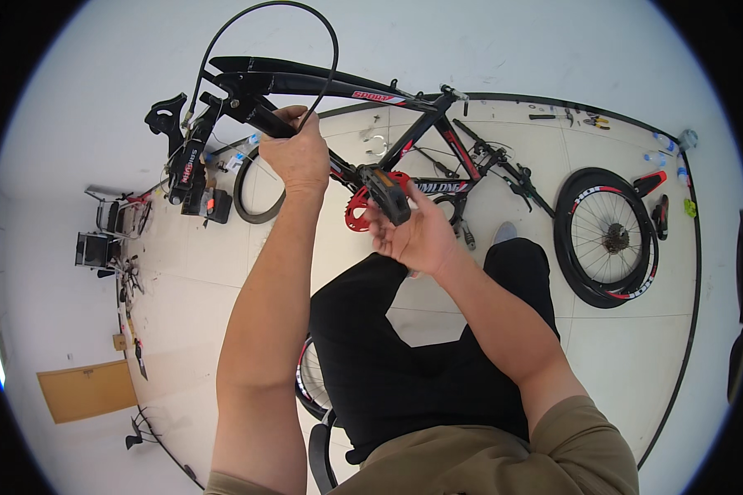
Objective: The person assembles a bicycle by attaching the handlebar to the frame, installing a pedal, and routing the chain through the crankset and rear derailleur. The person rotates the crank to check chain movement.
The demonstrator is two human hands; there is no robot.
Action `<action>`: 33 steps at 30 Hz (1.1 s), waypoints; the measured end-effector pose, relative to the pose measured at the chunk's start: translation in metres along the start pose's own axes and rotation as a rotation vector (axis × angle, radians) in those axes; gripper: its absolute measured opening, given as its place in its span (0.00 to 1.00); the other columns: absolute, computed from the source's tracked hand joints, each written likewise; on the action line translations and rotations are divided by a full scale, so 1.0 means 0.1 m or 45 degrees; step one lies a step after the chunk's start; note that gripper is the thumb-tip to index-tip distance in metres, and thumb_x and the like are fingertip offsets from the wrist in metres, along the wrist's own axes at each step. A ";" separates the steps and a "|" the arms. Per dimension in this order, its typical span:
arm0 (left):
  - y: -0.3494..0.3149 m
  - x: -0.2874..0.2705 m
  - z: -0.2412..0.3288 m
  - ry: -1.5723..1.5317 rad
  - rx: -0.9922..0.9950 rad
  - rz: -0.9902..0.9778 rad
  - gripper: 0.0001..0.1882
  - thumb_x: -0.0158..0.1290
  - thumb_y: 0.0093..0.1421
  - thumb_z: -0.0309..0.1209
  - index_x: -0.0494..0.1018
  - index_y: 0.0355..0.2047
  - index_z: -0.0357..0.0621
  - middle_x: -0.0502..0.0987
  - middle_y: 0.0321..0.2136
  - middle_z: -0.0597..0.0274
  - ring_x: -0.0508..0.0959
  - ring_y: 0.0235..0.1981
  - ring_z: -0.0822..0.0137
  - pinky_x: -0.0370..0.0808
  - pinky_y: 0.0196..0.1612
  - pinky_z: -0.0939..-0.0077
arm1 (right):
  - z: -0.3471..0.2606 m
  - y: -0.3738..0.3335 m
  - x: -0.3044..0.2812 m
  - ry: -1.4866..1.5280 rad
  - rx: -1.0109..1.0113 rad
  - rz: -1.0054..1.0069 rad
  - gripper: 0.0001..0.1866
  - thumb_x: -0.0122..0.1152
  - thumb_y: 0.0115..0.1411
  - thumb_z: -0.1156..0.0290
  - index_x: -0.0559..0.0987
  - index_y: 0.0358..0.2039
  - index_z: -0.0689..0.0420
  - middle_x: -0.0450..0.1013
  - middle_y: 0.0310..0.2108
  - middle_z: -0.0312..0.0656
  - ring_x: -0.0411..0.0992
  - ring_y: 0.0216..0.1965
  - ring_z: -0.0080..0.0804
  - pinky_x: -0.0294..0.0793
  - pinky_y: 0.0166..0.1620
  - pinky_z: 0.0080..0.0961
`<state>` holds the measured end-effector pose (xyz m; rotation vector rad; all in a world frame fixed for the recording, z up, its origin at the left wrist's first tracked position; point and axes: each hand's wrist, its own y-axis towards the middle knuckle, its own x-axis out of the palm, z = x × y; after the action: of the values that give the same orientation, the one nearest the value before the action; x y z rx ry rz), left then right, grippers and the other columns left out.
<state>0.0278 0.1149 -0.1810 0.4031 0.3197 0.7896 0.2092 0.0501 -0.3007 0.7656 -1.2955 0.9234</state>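
A black bicycle frame point(330, 84) with red and white markings is held up in front of me. My left hand point(299, 161) is closed around a black tube at its left end, beside a rear derailleur point(191, 161) and a looping black cable point(336, 49). Below the frame, my right hand point(421, 235) is palm up with fingers apart and loosely curled, against a black pedal point(385, 196). The pedal lies between the thumb and the other fingers. Behind it, a red chainring point(357, 210) shows in part.
A wheel point(607, 239) with a cassette lies on the floor at right, near a red-and-black saddle point(650, 183). Handlebars point(512, 169) lie past the frame. A hammer point(551, 116), pliers point(596, 122) and bottles line the far wall. Another wheel point(309, 375) is by my left leg.
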 end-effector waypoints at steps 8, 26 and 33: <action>-0.09 0.02 0.24 -0.128 -0.214 0.048 0.04 0.57 0.57 0.16 0.74 0.33 0.33 0.73 0.21 0.66 0.70 0.14 0.76 0.64 0.16 0.82 | -0.48 -0.19 -0.13 -0.252 -0.509 0.311 0.18 0.53 0.69 0.55 0.74 0.50 0.55 0.79 0.47 0.44 0.75 0.46 0.38 0.73 0.49 0.34; -0.08 0.02 0.22 -0.136 -0.195 0.036 0.06 0.57 0.56 0.15 0.73 0.34 0.32 0.72 0.21 0.65 0.71 0.16 0.76 0.65 0.16 0.82 | -0.51 -0.56 -0.03 -0.275 -0.694 0.338 0.18 0.52 0.69 0.61 0.77 0.52 0.57 0.80 0.38 0.43 0.65 0.24 0.23 0.66 0.33 0.25; -0.08 0.01 0.21 -0.147 -0.211 0.043 0.06 0.57 0.56 0.15 0.73 0.34 0.32 0.72 0.21 0.65 0.70 0.15 0.77 0.65 0.16 0.82 | -0.22 -0.37 0.07 -0.320 -0.237 0.552 0.19 0.53 0.68 0.59 0.73 0.54 0.57 0.78 0.47 0.49 0.71 0.33 0.29 0.72 0.40 0.31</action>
<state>0.0423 0.1061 -0.1661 0.2978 0.1385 0.8156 0.2527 0.0538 -0.2952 0.4709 -1.7871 1.0506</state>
